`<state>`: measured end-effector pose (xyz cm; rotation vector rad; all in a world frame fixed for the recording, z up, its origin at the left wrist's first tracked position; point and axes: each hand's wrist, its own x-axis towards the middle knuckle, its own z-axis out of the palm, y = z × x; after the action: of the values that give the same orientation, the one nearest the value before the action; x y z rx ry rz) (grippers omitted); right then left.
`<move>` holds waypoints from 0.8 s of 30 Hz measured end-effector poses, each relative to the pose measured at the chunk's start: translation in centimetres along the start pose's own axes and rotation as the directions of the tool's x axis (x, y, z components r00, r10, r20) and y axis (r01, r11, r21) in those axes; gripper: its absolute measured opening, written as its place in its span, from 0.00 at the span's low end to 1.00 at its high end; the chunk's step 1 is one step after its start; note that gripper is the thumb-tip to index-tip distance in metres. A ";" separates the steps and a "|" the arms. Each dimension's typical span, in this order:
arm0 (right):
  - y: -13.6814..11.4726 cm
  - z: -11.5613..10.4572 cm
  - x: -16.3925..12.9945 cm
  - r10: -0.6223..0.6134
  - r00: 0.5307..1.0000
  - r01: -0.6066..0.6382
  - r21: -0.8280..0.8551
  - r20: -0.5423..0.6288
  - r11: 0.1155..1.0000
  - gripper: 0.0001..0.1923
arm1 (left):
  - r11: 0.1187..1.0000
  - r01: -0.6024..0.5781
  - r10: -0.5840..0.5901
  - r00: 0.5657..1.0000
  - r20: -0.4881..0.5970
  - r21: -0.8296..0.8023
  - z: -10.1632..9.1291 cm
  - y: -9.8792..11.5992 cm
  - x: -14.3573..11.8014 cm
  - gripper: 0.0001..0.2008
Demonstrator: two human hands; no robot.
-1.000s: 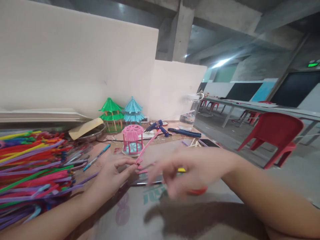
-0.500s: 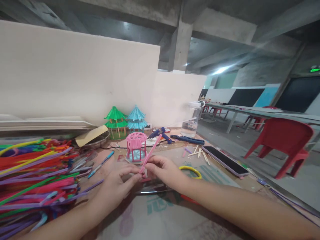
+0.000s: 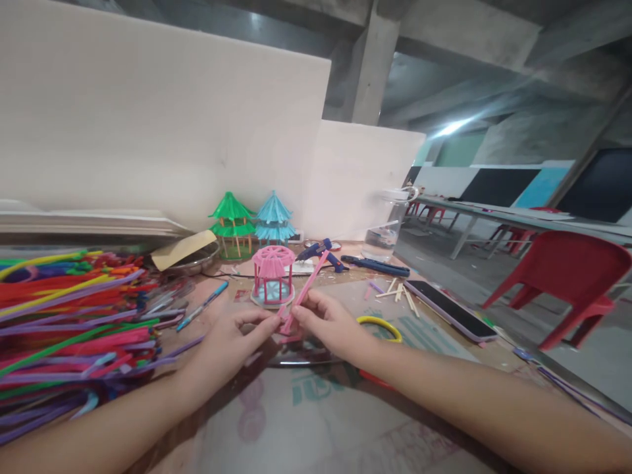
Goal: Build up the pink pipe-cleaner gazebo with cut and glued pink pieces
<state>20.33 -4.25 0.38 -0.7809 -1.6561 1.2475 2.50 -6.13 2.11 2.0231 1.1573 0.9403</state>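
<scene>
My right hand [image 3: 330,322] pinches a long pink pipe cleaner [image 3: 312,283] that slants up to the right. My left hand [image 3: 247,332] is closed at its lower end, thumb and forefinger on a short pink piece [image 3: 282,312]; whether the two are one bent stem I cannot tell. Below the fingertips is a dark tray [image 3: 309,361] with a shiny rim and some pink bits. Just behind the hands stands a small pink pavilion model [image 3: 273,263] with an open spoked roof and a pale blue floor.
Bundled colourful pipe cleaners [image 3: 74,329] fill the left. Green [image 3: 230,217] and blue [image 3: 274,217] pavilions stand behind, near a blue glue gun [image 3: 316,250], a stapler-like blue tool [image 3: 375,265] and a clear bottle [image 3: 385,227]. Yellow-handled scissors [image 3: 382,326], sticks [image 3: 399,293] and a phone [image 3: 449,309] lie right.
The view has tilted down slightly and swung left. Between the fingertips, the pink pipe cleaner's lower end now shows more clearly, with a short pink piece at my left fingers.
</scene>
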 end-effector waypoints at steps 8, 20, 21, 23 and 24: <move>0.1 -0.1 0.1 0.013 1.000 -0.012 -0.045 0.020 0.999 0.13 | 0.998 0.035 -0.034 0.999 0.025 -0.055 0.2 -0.1 0.1 0.13; 0.5 -0.2 0.0 0.044 0.999 -0.041 -0.170 0.012 0.985 0.13 | 1.000 0.026 -0.026 0.998 0.063 0.010 0.3 -0.5 0.2 0.15; 0.6 -0.2 0.1 0.043 0.999 -0.039 -0.171 0.018 0.985 0.13 | 0.999 0.032 -0.032 0.997 0.066 0.008 0.3 -0.6 0.2 0.15; 0.6 -0.2 0.1 0.036 0.999 -0.032 -0.186 0.018 0.982 0.12 | 0.999 0.048 -0.047 0.996 0.071 -0.005 0.4 -0.7 0.2 0.16; 0.6 -0.2 0.1 0.033 0.999 -0.029 -0.198 0.015 0.980 0.12 | 0.998 0.054 -0.053 0.996 0.075 -0.016 0.4 -0.8 0.2 0.16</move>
<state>20.47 -3.90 -0.12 -0.9213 -1.8089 1.1253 2.54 -5.70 1.34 1.9856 1.1529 0.8386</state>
